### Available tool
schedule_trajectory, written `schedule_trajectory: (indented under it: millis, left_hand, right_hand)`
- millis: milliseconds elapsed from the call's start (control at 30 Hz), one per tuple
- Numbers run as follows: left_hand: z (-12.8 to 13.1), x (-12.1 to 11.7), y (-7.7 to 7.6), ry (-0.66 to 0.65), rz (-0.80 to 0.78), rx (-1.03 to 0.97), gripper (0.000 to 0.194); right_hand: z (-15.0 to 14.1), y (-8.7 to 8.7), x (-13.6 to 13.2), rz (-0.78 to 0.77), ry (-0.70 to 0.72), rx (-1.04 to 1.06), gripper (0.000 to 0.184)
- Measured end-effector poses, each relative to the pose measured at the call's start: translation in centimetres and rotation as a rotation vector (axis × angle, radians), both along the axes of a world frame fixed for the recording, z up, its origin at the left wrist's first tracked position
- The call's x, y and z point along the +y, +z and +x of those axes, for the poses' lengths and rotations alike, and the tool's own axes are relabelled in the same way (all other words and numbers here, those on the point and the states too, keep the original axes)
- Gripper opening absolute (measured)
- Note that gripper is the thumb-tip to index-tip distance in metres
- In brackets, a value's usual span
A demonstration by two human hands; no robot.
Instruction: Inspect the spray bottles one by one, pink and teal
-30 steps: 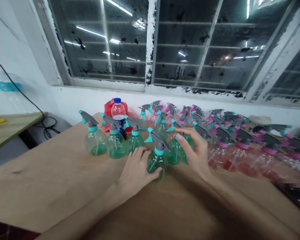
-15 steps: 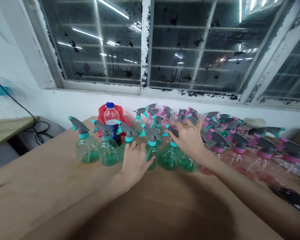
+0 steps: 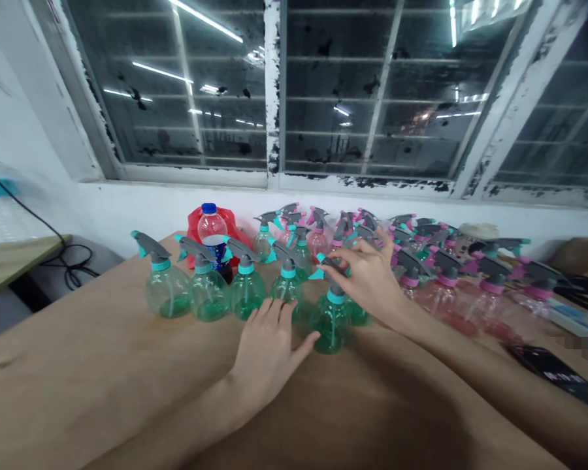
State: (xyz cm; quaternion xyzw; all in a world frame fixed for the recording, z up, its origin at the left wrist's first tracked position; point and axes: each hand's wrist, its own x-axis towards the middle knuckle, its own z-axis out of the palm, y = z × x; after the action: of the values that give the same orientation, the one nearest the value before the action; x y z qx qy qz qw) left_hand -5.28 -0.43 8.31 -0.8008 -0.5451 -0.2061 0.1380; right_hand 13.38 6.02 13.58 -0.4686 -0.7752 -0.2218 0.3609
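My right hand (image 3: 365, 274) is closed on the grey spray head of a green spray bottle (image 3: 330, 323), which stands a little nearer to me than its row. My left hand (image 3: 269, 346) is open, fingers stretched and thumb apart, its thumb tip close to that bottle's lower side; whether they touch I cannot tell. Several more green spray bottles (image 3: 210, 297) with turquoise collars stand in a row to the left. Another green bottle (image 3: 359, 313) is partly hidden behind my right hand. Pink spray bottles (image 3: 443, 297) stand to the right, behind my right forearm.
More green and pink bottles (image 3: 301, 251) crowd the back of the wooden table (image 3: 102, 352) by the wall. A blue-capped drink bottle (image 3: 212, 228) stands before a red plastic bag (image 3: 232, 225). A phone (image 3: 558, 375) lies at right. A black cable (image 3: 76, 261) hangs at left.
My right hand has drawn the green spray bottle toward me, out of its row. My left hand has come back and away from the row, nearer that bottle. The view has shifted slightly.
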Motion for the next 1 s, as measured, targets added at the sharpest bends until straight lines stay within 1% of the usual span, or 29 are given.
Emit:
schedule_trajectory:
  millis: [133, 200, 233, 300, 367, 400, 433, 467, 533, 567, 633, 700, 733, 800, 900, 1000]
  left_hand:
    - [2.0, -1.1, -1.4, -0.071, -0.111, -0.119, 0.064]
    - [3.0, -1.6, -1.9, -0.115, -0.168, -0.161, 0.066]
    - [3.4, -1.8, -2.1, -0.142, -0.195, -0.177, 0.063]
    - [4.2, -2.1, -2.3, -0.198, -0.241, -0.202, 0.055]
    - [4.8, -2.4, -2.5, -0.247, -0.274, -0.223, 0.047]
    - [5.1, -2.5, -2.6, -0.268, -0.285, -0.232, 0.046]
    - [5.4, -2.6, -2.8, -0.288, -0.292, -0.240, 0.046]
    - [5.7, -2.6, -2.9, -0.308, -0.296, -0.245, 0.048]
    - [6.6, -2.6, -3.2, -0.359, -0.305, -0.253, 0.054]
    - [7.0, -2.6, -3.3, -0.389, -0.318, -0.260, 0.057]
    - [8.0, -2.5, -3.4, -0.449, -0.356, -0.277, 0.062]
    - [8.8, -2.3, -3.6, -0.491, -0.388, -0.293, 0.066]
    - [9.1, -2.1, -3.7, -0.505, -0.393, -0.293, 0.069]
    - [9.3, -1.7, -4.1, -0.536, -0.393, -0.273, 0.073]
    - [8.6, -0.8, -5.2, -0.566, -0.405, -0.192, 0.081]
    - [7.0, 0.0, -6.4, -0.532, -0.439, -0.063, 0.092]
  right_hand:
    - [0.8, 0.3, -3.5, -0.034, 0.063, 0.075, 0.018]
    - [1.6, 0.4, -5.1, -0.082, 0.105, 0.106, 0.019]
    - [2.1, 0.2, -5.7, -0.133, 0.138, 0.139, 0.022]
    - [3.4, -0.5, -6.8, -0.283, 0.231, 0.252, 0.031]
    - [4.8, -1.9, -7.6, -0.433, 0.341, 0.402, 0.042]
    - [5.5, -2.8, -7.8, -0.467, 0.429, 0.466, 0.046]
    - [6.1, -3.7, -7.9, -0.497, 0.503, 0.494, 0.049]
    - [6.6, -4.6, -8.0, -0.509, 0.528, 0.524, 0.051]
    - [7.2, -6.0, -7.9, -0.529, 0.527, 0.578, 0.054]
    - [7.2, -6.4, -7.8, -0.548, 0.520, 0.615, 0.053]
    - [7.1, -6.5, -7.6, -0.605, 0.548, 0.715, 0.046]
    - [6.8, -6.1, -7.4, -0.649, 0.595, 0.812, 0.034]
    - [6.7, -5.8, -7.4, -0.653, 0.602, 0.845, 0.028]
    - [6.8, -5.3, -7.3, -0.633, 0.574, 0.865, 0.022]
    - [7.2, -5.6, -7.0, -0.616, 0.535, 0.858, 0.022]
    - [7.6, -6.3, -6.1, -0.623, 0.550, 0.865, 0.021]
